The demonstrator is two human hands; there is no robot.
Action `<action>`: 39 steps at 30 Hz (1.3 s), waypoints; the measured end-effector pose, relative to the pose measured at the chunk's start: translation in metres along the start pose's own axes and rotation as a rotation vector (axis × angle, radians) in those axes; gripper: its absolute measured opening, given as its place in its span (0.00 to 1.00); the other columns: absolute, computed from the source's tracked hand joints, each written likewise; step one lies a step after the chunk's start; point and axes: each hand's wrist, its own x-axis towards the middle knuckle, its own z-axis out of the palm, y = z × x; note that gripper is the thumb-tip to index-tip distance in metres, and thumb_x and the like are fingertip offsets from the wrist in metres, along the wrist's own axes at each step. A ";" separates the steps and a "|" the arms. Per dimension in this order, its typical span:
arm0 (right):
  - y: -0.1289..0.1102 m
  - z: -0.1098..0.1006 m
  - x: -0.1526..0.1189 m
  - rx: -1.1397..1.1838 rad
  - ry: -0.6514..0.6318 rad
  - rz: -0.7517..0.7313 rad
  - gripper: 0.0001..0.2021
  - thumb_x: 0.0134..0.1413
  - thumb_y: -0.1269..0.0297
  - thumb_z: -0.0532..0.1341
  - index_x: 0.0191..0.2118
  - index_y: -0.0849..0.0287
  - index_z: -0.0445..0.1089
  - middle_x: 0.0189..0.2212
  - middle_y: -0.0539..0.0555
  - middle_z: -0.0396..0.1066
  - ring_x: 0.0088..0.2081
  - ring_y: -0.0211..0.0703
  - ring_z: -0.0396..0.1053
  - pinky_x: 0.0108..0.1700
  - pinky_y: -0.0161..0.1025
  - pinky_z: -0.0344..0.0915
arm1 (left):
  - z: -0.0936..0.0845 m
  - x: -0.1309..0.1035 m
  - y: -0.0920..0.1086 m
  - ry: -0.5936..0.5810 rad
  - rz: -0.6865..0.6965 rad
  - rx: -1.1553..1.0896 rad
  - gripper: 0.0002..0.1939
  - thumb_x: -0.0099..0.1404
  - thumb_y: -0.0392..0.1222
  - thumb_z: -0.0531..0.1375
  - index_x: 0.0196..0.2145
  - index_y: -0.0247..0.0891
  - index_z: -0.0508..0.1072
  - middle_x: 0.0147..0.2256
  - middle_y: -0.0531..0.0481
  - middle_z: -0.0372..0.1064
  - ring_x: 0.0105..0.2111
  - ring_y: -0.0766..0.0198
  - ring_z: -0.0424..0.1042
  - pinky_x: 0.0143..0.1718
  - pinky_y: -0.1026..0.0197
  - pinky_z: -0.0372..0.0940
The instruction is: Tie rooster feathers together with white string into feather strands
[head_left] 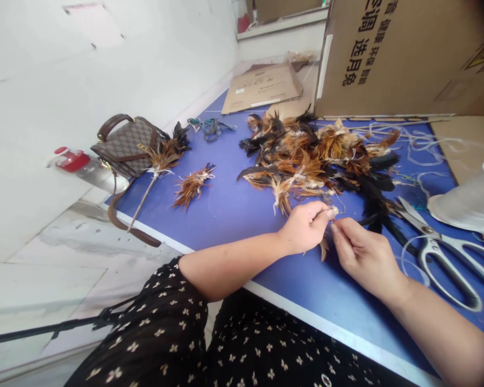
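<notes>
Both hands work over the near side of a blue bench (pixel 234 226), in front of a feather pile (pixel 306 150). Left hand (pixel 304 228): thumb and fingers clamped on a small pale piece (pixel 335 211), its end poking out past the thumb, close to the pile's near edge. A brown feather (pixel 324 250) hangs just below, between the two hands; whether it belongs to the piece is hard to tell, the grip covering most of it. Right hand (pixel 365 255): thumb and forefinger together, tips just beside the piece, other fingers curled in. Any thread between those tips is too fine to make out.

Pile: brown, orange and black plumes, several bunches overlapping, pale ties on some. To its left, apart, a small bunch (pixel 192 186) lies alone. Farther left, a feathered stick (pixel 142 202), plumes against a brown bag (pixel 125 144), bare end toward the bench edge. A red-capped bottle (pixel 89 171) stands beside the bag.

Right side: scissors (pixel 433 244), blades toward the pile, handles toward the near right; white spool (pixel 465 201) just beyond them. Loose pale string (pixel 421 142) trails behind. Large printed carton (pixel 403 59) at the back, flat cardboard (pixel 262 88) to its left.
</notes>
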 end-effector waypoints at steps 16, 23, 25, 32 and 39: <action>0.014 -0.037 0.008 0.165 -0.152 0.125 0.16 0.79 0.52 0.60 0.37 0.53 0.74 0.27 0.49 0.74 0.27 0.41 0.71 0.32 0.38 0.68 | -0.016 -0.011 0.013 -0.378 0.227 0.011 0.16 0.83 0.50 0.55 0.44 0.37 0.76 0.36 0.47 0.77 0.34 0.66 0.74 0.45 0.58 0.74; 0.005 0.002 0.002 -0.045 0.084 0.053 0.14 0.78 0.59 0.60 0.36 0.53 0.71 0.23 0.47 0.69 0.21 0.37 0.66 0.27 0.36 0.63 | 0.004 -0.013 0.000 0.073 0.179 0.082 0.18 0.82 0.52 0.56 0.38 0.38 0.73 0.30 0.52 0.71 0.32 0.66 0.69 0.40 0.59 0.69; 0.005 0.009 0.000 -0.081 0.076 0.006 0.12 0.78 0.62 0.59 0.37 0.53 0.70 0.23 0.47 0.70 0.21 0.37 0.68 0.27 0.36 0.63 | 0.005 -0.012 -0.003 0.101 0.198 0.069 0.16 0.81 0.51 0.57 0.39 0.37 0.75 0.33 0.49 0.74 0.34 0.65 0.72 0.42 0.58 0.70; 0.004 0.016 -0.009 -0.102 0.001 -0.048 0.11 0.78 0.65 0.59 0.37 0.53 0.66 0.24 0.46 0.67 0.21 0.37 0.68 0.27 0.35 0.64 | 0.009 -0.012 -0.008 0.053 0.033 -0.128 0.16 0.78 0.51 0.61 0.38 0.36 0.76 0.33 0.50 0.74 0.34 0.66 0.71 0.40 0.60 0.70; 0.005 0.020 -0.006 -0.139 0.032 -0.099 0.09 0.78 0.67 0.59 0.39 0.55 0.66 0.26 0.47 0.68 0.22 0.36 0.68 0.29 0.34 0.66 | 0.012 -0.005 -0.018 0.047 -0.007 -0.140 0.15 0.78 0.50 0.60 0.37 0.37 0.75 0.32 0.52 0.71 0.33 0.66 0.69 0.41 0.59 0.70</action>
